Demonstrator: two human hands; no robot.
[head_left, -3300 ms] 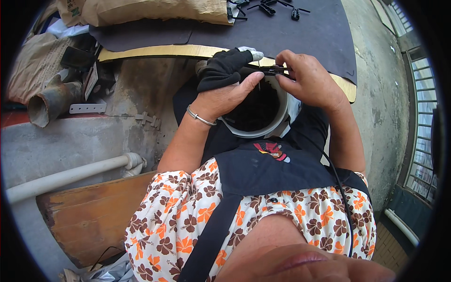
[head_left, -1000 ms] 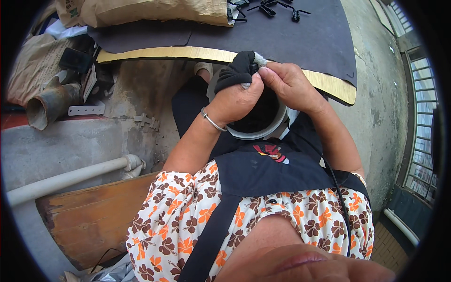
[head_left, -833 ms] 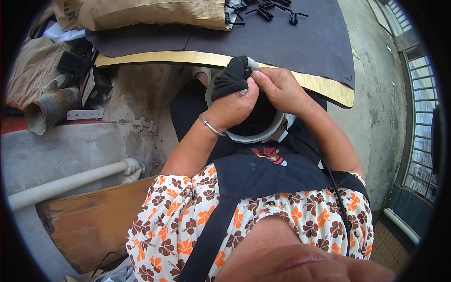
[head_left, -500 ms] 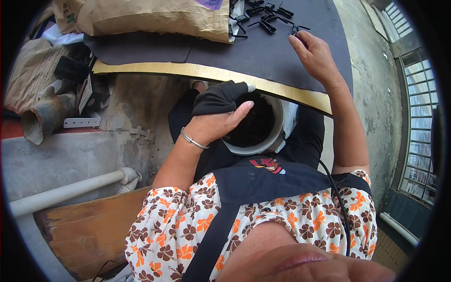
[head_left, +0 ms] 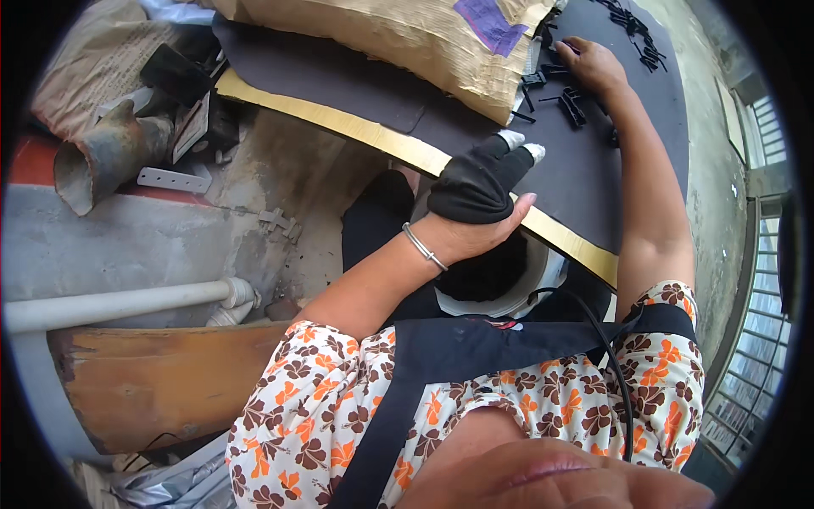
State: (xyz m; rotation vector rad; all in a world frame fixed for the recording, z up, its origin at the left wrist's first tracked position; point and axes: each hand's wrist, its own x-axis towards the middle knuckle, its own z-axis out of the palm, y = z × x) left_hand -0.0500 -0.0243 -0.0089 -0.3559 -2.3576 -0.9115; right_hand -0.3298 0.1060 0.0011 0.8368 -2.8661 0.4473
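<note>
My left hand (head_left: 483,182) wears a black fingerless covering, with white wraps on two fingertips. Its fingers are stretched out and the thumb stands apart, over the table's near edge; nothing shows in it. Farther right, my right hand (head_left: 596,68) reaches over the dark tabletop (head_left: 564,174), its fingertips drawn together among small black clip-like parts (head_left: 572,109). What they pinch, if anything, cannot be made out. More black parts (head_left: 636,34) lie in a string beyond that hand. Below the table edge, a white bucket (head_left: 538,265) between my legs holds dark contents, partly hidden by my left hand.
A large brown paper sack (head_left: 407,42) lies across the table. The table has a yellow edge strip (head_left: 339,119). At left are a rusty pipe piece (head_left: 106,157), a perforated white bracket (head_left: 174,180), a white pipe (head_left: 127,304) and a wooden board (head_left: 161,382). A black cable (head_left: 598,327) hangs over my chest.
My left hand has risen from over the bucket to the table edge, its fingers straightening. My right hand has moved from the pile's near side farther in among the black parts. The view has shifted.
</note>
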